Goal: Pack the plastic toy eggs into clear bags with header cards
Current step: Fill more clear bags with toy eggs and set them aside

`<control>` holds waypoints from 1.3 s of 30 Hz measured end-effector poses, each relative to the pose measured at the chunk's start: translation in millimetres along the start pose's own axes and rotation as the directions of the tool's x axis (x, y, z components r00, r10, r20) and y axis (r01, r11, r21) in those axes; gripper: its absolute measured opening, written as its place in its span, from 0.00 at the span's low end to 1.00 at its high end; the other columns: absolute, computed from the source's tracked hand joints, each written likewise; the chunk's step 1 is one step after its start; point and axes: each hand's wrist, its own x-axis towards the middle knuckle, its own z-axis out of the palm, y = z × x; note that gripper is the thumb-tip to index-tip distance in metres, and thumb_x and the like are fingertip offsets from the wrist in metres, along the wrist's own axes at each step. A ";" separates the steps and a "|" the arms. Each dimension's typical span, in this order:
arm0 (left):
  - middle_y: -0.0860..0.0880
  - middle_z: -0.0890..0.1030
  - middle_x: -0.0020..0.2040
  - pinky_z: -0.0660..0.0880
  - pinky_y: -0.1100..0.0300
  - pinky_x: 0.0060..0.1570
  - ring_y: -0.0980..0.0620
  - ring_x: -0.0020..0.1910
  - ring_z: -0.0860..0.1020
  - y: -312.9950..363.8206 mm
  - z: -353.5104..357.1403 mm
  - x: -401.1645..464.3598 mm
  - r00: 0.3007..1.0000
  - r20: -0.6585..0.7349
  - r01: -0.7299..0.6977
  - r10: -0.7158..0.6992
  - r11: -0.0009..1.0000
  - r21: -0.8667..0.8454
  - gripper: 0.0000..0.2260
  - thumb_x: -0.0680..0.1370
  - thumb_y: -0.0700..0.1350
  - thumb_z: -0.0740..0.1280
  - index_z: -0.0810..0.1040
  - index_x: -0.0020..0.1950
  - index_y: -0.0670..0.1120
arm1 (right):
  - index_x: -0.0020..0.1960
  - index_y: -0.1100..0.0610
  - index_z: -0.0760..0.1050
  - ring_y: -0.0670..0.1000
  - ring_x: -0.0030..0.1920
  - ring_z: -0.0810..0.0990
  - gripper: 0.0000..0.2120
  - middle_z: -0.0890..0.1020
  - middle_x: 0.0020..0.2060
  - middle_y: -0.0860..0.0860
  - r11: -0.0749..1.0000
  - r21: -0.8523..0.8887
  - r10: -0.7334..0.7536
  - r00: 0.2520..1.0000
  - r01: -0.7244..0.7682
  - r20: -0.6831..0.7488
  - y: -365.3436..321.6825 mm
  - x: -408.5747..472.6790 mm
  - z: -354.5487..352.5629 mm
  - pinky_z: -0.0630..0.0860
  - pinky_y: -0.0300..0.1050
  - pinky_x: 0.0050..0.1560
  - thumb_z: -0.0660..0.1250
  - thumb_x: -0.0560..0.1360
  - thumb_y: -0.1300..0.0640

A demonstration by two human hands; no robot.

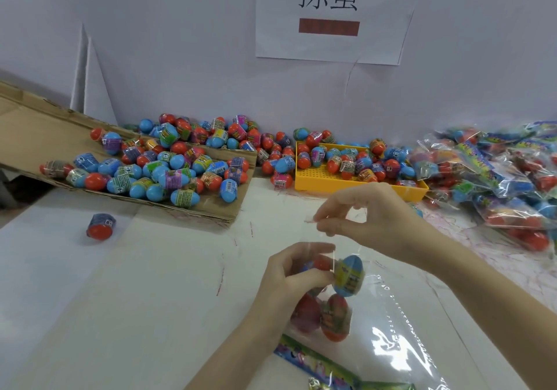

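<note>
White paper covers the worktop (90, 299), which meets a pale wall (180, 58) at its far edge; a paper sign (330, 15) with two large characters is stuck to that wall. Along the far left edge a flattened cardboard sheet (27, 136) slopes down onto the worktop, carrying a heap of loose toy eggs (156, 166), blue and red halves with printed wraps. At the far right edge lies a pile of packed bags (497, 175). Between the two, a yellow tray (319, 180) holds more eggs, with some spilling around it.

At the near edge a clear bag (401, 329) lies partly lifted, with two reddish eggs (322, 317) already inside and a green header card (316, 362) at its bottom end. The right hand (364, 211) pinches the bag's open lip and holds it up. The left hand (295, 272) grips a red egg within its curled fingers and pushes a blue-and-yellow egg (348, 275) at the bag's mouth. One stray egg (101, 226), red with a dark wrap, sits alone toward the left edge, near the cardboard.
</note>
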 end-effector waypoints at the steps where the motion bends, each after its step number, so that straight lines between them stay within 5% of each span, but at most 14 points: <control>1: 0.53 0.82 0.36 0.75 0.69 0.36 0.60 0.35 0.78 0.7 -0.3 -0.5 1.000 0.000 -0.029 0.029 0.999 0.015 0.14 0.61 0.44 0.66 0.81 0.44 0.52 | 0.42 0.47 0.77 0.37 0.38 0.77 0.07 0.79 0.33 0.39 1.000 0.021 -0.013 1.000 0.013 -0.007 1.0 -0.7 1.3 0.73 0.28 0.42 0.70 0.71 0.59; 8: 0.56 0.81 0.30 0.73 0.73 0.31 0.62 0.35 0.80 5.7 1.9 0.9 0.966 -0.182 -0.181 0.183 0.983 0.024 0.06 0.76 0.47 0.65 0.79 0.46 0.45 | 0.44 0.40 0.71 0.39 0.39 0.78 0.15 0.78 0.31 0.37 0.995 0.050 -0.077 0.994 0.081 -0.081 -0.3 -4.1 4.6 0.71 0.26 0.45 0.71 0.70 0.60; 11: 0.56 0.83 0.32 0.77 0.68 0.36 0.58 0.40 0.82 1.3 2.4 1.4 0.956 -0.192 -0.202 0.221 0.973 0.111 0.10 0.72 0.53 0.61 0.78 0.44 0.50 | 0.44 0.43 0.75 0.40 0.34 0.78 0.11 0.77 0.32 0.37 0.984 -0.112 -0.153 0.978 0.138 -0.141 -0.2 -7.4 7.5 0.71 0.31 0.45 0.72 0.69 0.58; 14: 0.54 0.84 0.38 0.80 0.62 0.41 0.56 0.43 0.83 -2.8 2.4 -0.5 0.941 -0.171 -0.264 0.293 0.948 0.175 0.11 0.69 0.56 0.61 0.78 0.43 0.53 | 0.44 0.50 0.81 0.39 0.35 0.73 0.05 0.82 0.35 0.43 0.906 -0.370 -0.292 0.937 0.207 -0.191 -1.4 -11.6 12.5 0.68 0.45 0.43 0.71 0.68 0.53; 21: 0.58 0.83 0.41 0.80 0.57 0.48 0.57 0.47 0.82 -7.0 2.2 -1.4 0.907 -0.160 -0.325 0.391 0.887 0.327 0.09 0.73 0.58 0.59 0.76 0.46 0.61 | 0.44 0.51 0.83 0.49 0.37 0.79 0.06 0.82 0.36 0.46 0.874 -0.426 -0.328 0.931 0.234 -0.162 -1.8 -12.4 16.0 0.64 0.47 0.40 0.70 0.68 0.52; 28: 0.61 0.77 0.29 0.67 0.72 0.30 0.63 0.29 0.73 -8.7 0.6 -0.9 0.883 -0.140 -0.362 0.449 0.839 0.405 0.09 0.76 0.49 0.57 0.75 0.41 0.57 | 0.38 0.49 0.83 0.50 0.39 0.78 0.08 0.81 0.35 0.45 0.691 -0.677 -0.463 0.875 0.254 -0.144 -6.5 -13.9 17.2 0.65 0.50 0.46 0.65 0.70 0.50; 32: 0.53 0.74 0.28 0.64 0.61 0.27 0.58 0.26 0.69 -10.5 0.1 -1.6 0.879 -0.148 -0.352 0.454 0.825 0.443 0.10 0.75 0.51 0.56 0.74 0.38 0.58 | 0.35 0.49 0.83 0.49 0.39 0.78 0.08 0.81 0.33 0.44 0.639 -0.727 -0.479 0.869 0.252 -0.120 -9.0 -12.1 16.3 0.66 0.50 0.46 0.66 0.69 0.50; 39: 0.48 0.79 0.34 0.72 0.46 0.34 0.50 0.31 0.76 -10.0 0.5 -3.0 0.885 -0.149 -0.330 0.442 0.819 0.469 0.09 0.74 0.53 0.57 0.76 0.40 0.58 | 0.32 0.47 0.81 0.47 0.39 0.77 0.07 0.79 0.31 0.40 0.713 -0.654 -0.421 0.900 0.254 -0.109 -8.4 -9.2 14.6 0.63 0.48 0.44 0.67 0.67 0.49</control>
